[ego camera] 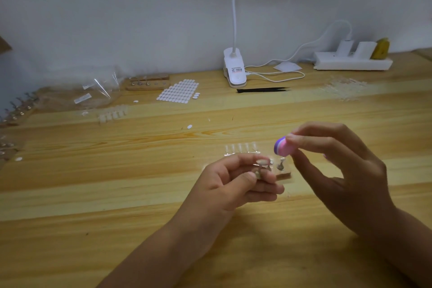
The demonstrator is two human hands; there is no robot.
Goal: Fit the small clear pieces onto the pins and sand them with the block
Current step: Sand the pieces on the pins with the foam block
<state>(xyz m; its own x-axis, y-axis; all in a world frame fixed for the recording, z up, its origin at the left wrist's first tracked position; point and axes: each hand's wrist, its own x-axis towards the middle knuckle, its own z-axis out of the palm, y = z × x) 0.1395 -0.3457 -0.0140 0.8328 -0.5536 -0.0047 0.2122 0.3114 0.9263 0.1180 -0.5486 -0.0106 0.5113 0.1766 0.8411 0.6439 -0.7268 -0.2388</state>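
My left hand [236,180] pinches a metal pin [260,170] whose top carries a small clear piece [262,162], a little above the table. My right hand [336,168] holds a pink and purple sanding block [283,147] between thumb and fingertips, up and to the right of the pin and apart from it. Behind my left fingers lies a small wooden pin base [284,173] with another pin [281,164] standing in it. A strip of clear pieces [242,148] lies just beyond the base.
On the wooden table [117,194]: a sheet of white oval stickers [178,90], black tweezers [263,89], a white clip lamp [235,69], a power strip [353,62], clear bags [93,91], another wooden pin base [148,83], loose clear pieces [113,113], pin rows [16,110] at the far left.
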